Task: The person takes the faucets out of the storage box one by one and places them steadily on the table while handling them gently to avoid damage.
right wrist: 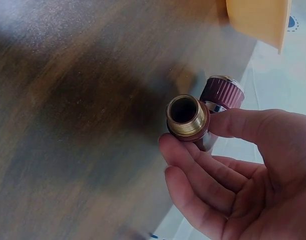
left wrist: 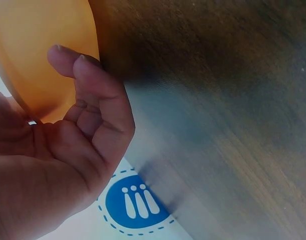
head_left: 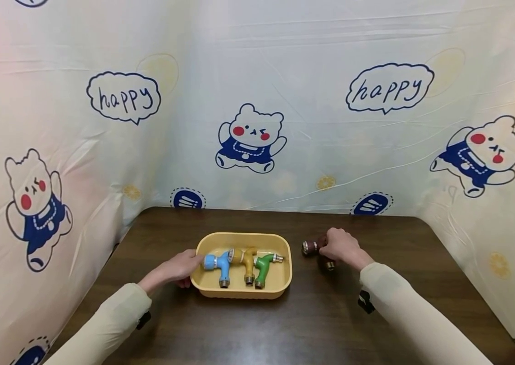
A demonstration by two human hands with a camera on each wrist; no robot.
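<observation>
My left hand [head_left: 186, 266] grips the left end of a yellow plastic basin [head_left: 252, 293], thumb at the rim and fingers curled against the outer wall in the left wrist view. Inside the basin lie a blue tap [head_left: 223, 266], a mustard-yellow tap [head_left: 248, 263] and a green tap [head_left: 263, 268], side by side. To the right of the basin, my right hand [head_left: 341, 246] pinches a dark red tap [right wrist: 207, 117] between thumb and fingers. Its brass threaded end faces the right wrist camera, with the ribbed knob behind it.
Everything stands on a dark brown wooden table [head_left: 257, 329]. A pale curtain [head_left: 312, 126] printed with bears and "happy" bubbles hangs behind the table and along both sides. Dark straps' ends show under both sleeves [head_left: 385, 284].
</observation>
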